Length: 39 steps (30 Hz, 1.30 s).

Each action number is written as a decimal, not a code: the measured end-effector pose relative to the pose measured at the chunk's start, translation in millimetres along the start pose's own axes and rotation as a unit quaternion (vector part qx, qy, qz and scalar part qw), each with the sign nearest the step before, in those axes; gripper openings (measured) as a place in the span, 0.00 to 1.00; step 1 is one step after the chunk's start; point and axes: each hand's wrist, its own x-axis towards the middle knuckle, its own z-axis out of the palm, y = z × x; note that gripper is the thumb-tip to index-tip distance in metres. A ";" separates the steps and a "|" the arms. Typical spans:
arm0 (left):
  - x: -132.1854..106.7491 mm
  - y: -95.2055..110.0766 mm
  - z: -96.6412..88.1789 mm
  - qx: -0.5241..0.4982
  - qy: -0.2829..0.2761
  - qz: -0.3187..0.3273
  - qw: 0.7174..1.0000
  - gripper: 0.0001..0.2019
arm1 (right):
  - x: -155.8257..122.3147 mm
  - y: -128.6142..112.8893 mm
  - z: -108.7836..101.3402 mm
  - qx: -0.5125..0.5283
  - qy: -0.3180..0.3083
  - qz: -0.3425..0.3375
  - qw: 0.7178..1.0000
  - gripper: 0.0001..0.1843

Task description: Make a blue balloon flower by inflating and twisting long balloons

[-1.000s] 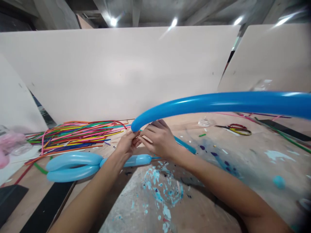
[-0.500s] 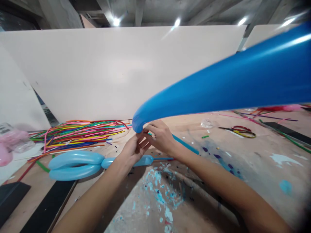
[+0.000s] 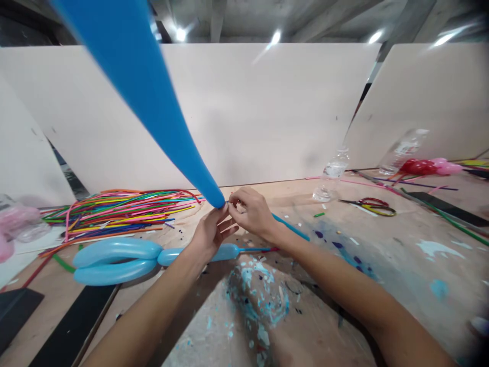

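A long inflated blue balloon point(image 3: 164, 109) rises from my hands toward the upper left and runs out of view at the top. My left hand point(image 3: 211, 230) pinches its lower end between thumb and fingers. Close against it, my right hand point(image 3: 250, 211) has its thumb and forefinger pressed together at the balloon's neck; the neck itself is mostly hidden. Below, a light blue twisted balloon point(image 3: 118, 250) with a looped end lies on the table, partly covered by my left forearm. An uninflated blue balloon point(image 3: 292, 228) lies behind my right wrist.
Many uninflated coloured balloons point(image 3: 126, 214) are heaped at the left. Scissors point(image 3: 370, 205) lie to the right, near a clear plastic bottle point(image 3: 336, 168) and red and pink balloons point(image 3: 430, 167). Black strips point(image 3: 76, 326) rest at front left. White boards point(image 3: 260, 117) stand behind the table point(image 3: 401, 285).
The blue balloon has swung from pointing right to pointing up and left, uncovering bottles on the right. Its bent lower end is now straight. Both hands stay together in nearly the same place.
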 end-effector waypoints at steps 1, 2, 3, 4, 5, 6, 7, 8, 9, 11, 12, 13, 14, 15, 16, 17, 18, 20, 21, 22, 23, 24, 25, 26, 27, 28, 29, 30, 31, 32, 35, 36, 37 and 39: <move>0.2 0.7 -0.3 0.012 -0.004 0.006 1.000 0.07 | 0.4 2.0 0.0 0.007 -0.002 0.012 1.000 0.05; 0.4 1.6 -0.5 0.025 -0.011 0.009 1.000 0.08 | 0.8 4.0 -0.1 0.013 -0.006 0.028 1.000 0.04; 0.6 2.5 -0.9 0.037 -0.019 0.011 0.999 0.09 | 1.3 5.8 -0.3 0.018 -0.010 0.045 0.999 0.04; 0.8 3.3 -1.3 0.048 -0.026 0.014 0.998 0.10 | 1.7 7.3 -0.3 0.023 -0.014 0.059 0.998 0.04; 1.1 3.9 -1.7 0.058 -0.031 0.017 0.998 0.12 | 2.0 8.4 -0.3 0.029 -0.017 0.069 0.997 0.04; 1.4 4.3 -2.1 0.065 -0.032 0.021 0.997 0.14 | 2.1 9.0 0.1 0.035 -0.018 0.072 0.997 0.05; 1.7 4.5 -2.6 0.070 -0.030 0.025 0.997 0.15 | 1.9 9.0 0.9 0.041 -0.019 0.070 0.997 0.06; 2.0 4.6 -3.0 0.073 -0.027 0.029 0.997 0.15 | 1.5 8.5 2.1 0.044 -0.018 0.065 0.997 0.07; 2.3 4.6 -3.4 0.074 -0.023 0.034 0.996 0.16 | 0.8 7.6 3.6 0.046 -0.018 0.058 0.997 0.08; 2.5 4.6 -3.8 0.081 -0.021 0.047 0.995 0.15 | -0.8 5.1 7.2 0.049 -0.018 0.049 0.997 0.09; 2.3 4.8 -3.7 0.089 -0.020 0.057 0.994 0.13 | -1.6 3.8 8.9 0.052 -0.021 0.050 0.997 0.09; 1.8 5.2 -3.4 0.102 -0.023 0.069 0.992 0.13 | -2.1 2.7 10.2 0.058 -0.026 0.056 0.996 0.09; 1.1 5.6 -3.0 0.121 -0.027 0.084 0.989 0.12 | -2.3 2.0 11.0 0.069 -0.032 0.068 0.995 0.09; 0.1 6.1 -2.4 0.143 -0.032 0.098 0.984 0.13 | -2.2 1.6 11.4 0.083 -0.039 0.086 0.992 0.10; -1.2 6.7 -1.8 0.169 -0.038 0.112 0.979 0.15 | -1.9 1.7 11.4 0.099 -0.046 0.108 0.988 0.10; -2.6 7.3 -1.2 0.197 -0.042 0.123 0.972 0.16 | -1.4 2.1 11.0 0.115 -0.049 0.132 0.983 0.10; -4.1 8.0 -0.6 0.224 -0.049 0.132 0.964 0.17 | -1.0 2.8 10.7 0.128 -0.049 0.153 0.979 0.10; -7.3 9.7 0.3 0.267 -0.071 0.146 0.950 0.19 | -0.8 4.3 10.5 0.148 -0.042 0.179 0.972 0.11; -8.8 10.7 0.7 0.282 -0.086 0.152 0.943 0.20 | -1.2 5.0 11.0 0.157 -0.036 0.184 0.970 0.11; -10.2 11.9 1.1 0.293 -0.104 0.157 0.937 0.22 | -1.9 5.5 11.8 0.165 -0.030 0.185 0.968 0.12; -11.4 13.1 1.6 0.299 -0.122 0.161 0.933 0.23 | -2.9 6.0 13.1 0.172 -0.022 0.186 0.967 0.12; -12.6 14.2 2.3 0.298 -0.140 0.163 0.930 0.24 | -4.1 6.5 14.5 0.177 -0.014 0.188 0.966 0.12; -13.6 14.9 3.2 0.292 -0.156 0.165 0.929 0.25 | -5.3 7.1 16.2 0.179 -0.004 0.191 0.965 0.11; -14.5 15.1 4.4 0.281 -0.169 0.163 0.931 0.26 | -6.5 7.6 17.9 0.181 0.005 0.194 0.964 0.11; -15.3 14.8 5.8 0.267 -0.178 0.159 0.934 0.27 | -7.6 8.3 19.6 0.183 0.016 0.199 0.962 0.11; -16.0 13.8 7.3 0.252 -0.181 0.153 0.938 0.29 | -8.6 8.9 21.1 0.187 0.027 0.206 0.960 0.12; -16.6 12.2 9.0 0.239 -0.178 0.148 0.943 0.29 | -9.2 9.4 22.5 0.193 0.035 0.211 0.958 0.12; -17.1 10.2 10.6 0.229 -0.170 0.144 0.948 0.30 | -9.6 9.8 23.7 0.204 0.042 0.216 0.954 0.12; -17.3 8.0 12.1 0.221 -0.162 0.142 0.951 0.30 | -9.7 9.9 24.7 0.217 0.050 0.223 0.949 0.12; -17.4 5.7 13.4 0.213 -0.157 0.143 0.954 0.29 | -9.4 9.6 25.5 0.231 0.056 0.230 0.944 0.13; -15.2 0.0 14.5 0.194 -0.135 0.157 0.959 0.26 | -6.9 7.0 27.1 0.293 0.072 0.256 0.919 0.12; -13.7 -1.2 13.9 0.189 -0.124 0.165 0.960 0.25 | -5.8 5.6 27.6 0.320 0.079 0.266 0.906 0.12; -11.8 -1.8 12.7 0.187 -0.110 0.174 0.961 0.23 | -4.8 4.0 28.1 0.346 0.083 0.275 0.893 0.13; -7.5 -1.6 9.5 0.191 -0.083 0.187 0.960 0.20 | -3.3 0.4 29.1 0.394 0.089 0.291 0.867 0.13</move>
